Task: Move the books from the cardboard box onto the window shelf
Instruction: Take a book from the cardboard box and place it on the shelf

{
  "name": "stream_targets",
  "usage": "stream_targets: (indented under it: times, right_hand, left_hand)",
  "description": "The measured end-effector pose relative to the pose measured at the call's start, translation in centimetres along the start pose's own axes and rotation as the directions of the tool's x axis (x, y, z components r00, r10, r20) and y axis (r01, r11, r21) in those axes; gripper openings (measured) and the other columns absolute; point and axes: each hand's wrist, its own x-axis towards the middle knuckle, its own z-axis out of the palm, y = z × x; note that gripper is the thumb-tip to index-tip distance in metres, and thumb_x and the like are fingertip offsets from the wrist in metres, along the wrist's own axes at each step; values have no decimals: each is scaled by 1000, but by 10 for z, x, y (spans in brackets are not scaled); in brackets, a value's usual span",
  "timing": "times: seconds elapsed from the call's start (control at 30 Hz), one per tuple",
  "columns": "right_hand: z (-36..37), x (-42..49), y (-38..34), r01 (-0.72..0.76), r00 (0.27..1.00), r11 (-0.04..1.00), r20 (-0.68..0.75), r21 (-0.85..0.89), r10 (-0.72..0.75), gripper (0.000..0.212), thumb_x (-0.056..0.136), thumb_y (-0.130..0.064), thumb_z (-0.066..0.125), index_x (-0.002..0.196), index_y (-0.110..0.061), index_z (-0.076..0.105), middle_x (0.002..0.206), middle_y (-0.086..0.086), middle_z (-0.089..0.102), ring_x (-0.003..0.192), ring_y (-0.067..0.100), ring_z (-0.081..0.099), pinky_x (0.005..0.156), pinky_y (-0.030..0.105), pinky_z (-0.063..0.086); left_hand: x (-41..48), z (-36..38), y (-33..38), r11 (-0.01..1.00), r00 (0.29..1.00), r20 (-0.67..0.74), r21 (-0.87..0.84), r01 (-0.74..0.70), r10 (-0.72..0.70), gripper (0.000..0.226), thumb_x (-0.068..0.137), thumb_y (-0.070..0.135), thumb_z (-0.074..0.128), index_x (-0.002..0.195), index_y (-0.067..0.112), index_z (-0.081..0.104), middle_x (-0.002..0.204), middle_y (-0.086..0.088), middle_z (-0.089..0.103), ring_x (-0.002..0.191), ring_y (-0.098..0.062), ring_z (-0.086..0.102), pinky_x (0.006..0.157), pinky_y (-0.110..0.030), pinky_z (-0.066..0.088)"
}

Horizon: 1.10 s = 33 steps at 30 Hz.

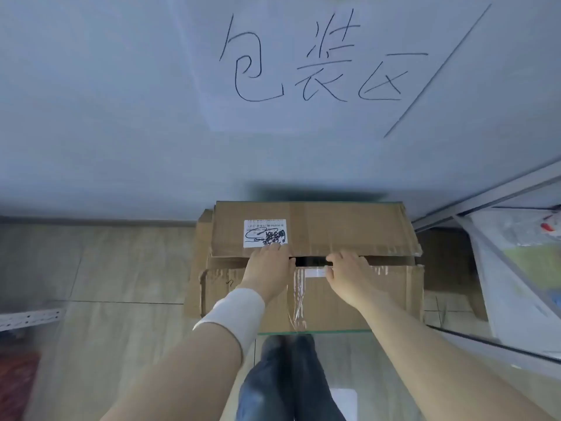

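Note:
A brown cardboard box [349, 226] stands on the floor against a pale wall, its top flaps nearly closed with a dark slit between them. A white shipping label [264, 233] is stuck on the far flap. My left hand [268, 265] rests on the seam, fingertips on the far flap just below the label. My right hand [347, 270] has its fingers curled over the edge of the near flap at the slit. No books show; the inside of the box is hidden. A white band wraps my left wrist.
The wall carries large handwritten black characters [315, 59]. A glass shelf edge [314, 332] crosses in front of the box, above my dark trousers. A metal rack with plastic-wrapped goods [516, 268] stands at the right. Wood-look floor [106, 268] spreads to the left.

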Motion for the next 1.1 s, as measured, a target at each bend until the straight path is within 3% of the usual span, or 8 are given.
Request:
stream_targets:
  times: [0.2,0.37,0.6,0.73,0.8,0.87,0.97,1.1]
  right_hand:
    - [17,-5,9,63,996,998,-60,-24,-64,36,95,-41,43,121,-21,57,123,-3,59,116,20,51,92,34,37]
    - [-1,-71,13,178,983,967,-82,183,-165,24,88,-31,59,101,-11,64,102,1,63,99,19,58,71,20,32]
    - [29,-147,10,222,951,972,204,81,-234,27,84,-33,62,104,-16,56,109,-4,52,101,16,51,68,24,34]
    - [63,-154,9,258,892,966,380,12,-243,35,82,-33,66,107,-15,48,100,-6,38,84,19,48,60,26,32]
    - [76,-148,13,251,850,967,469,42,-241,38,81,-31,68,110,-15,49,100,-7,36,80,18,45,57,27,31]
    - [84,-136,19,191,826,973,515,129,-230,36,81,-30,68,112,-16,54,107,-5,46,83,14,47,63,25,36]
    - [74,-107,32,52,906,967,396,251,-151,29,85,-32,63,111,-20,59,109,-8,56,83,7,51,67,18,40]
    - [45,-62,43,0,972,960,225,282,-66,29,92,-29,52,119,-20,58,122,-4,57,102,11,56,83,23,45]
  left_hand:
    - [4,9,-7,993,999,-3,-111,41,-41,32,99,26,34,120,14,56,120,-5,62,111,-25,57,89,-32,42]
    - [-36,-11,-5,977,998,7,-199,69,-69,33,99,26,36,123,16,56,122,-3,63,111,-23,58,93,-34,45]
    - [-81,-2,5,965,986,125,-226,137,-111,34,99,26,35,125,16,55,122,-7,62,109,-27,58,89,-35,45]
    - [-84,19,8,952,983,139,-264,157,-123,32,99,23,35,124,16,55,122,-7,62,110,-27,57,87,-34,43]
    - [-83,31,7,945,979,142,-272,180,-146,33,99,23,35,125,16,54,119,-7,63,107,-27,58,80,-30,41]
    - [-82,42,5,939,973,152,-272,209,-172,33,100,24,35,126,16,54,116,-8,64,103,-26,59,75,-29,40]
    - [-80,49,3,931,966,152,-273,244,-208,32,100,25,35,125,17,53,117,-7,63,102,-24,59,76,-28,41]
    - [-69,50,7,931,965,121,-259,255,-231,32,100,26,37,126,18,51,118,-5,61,103,-20,59,83,-28,46]
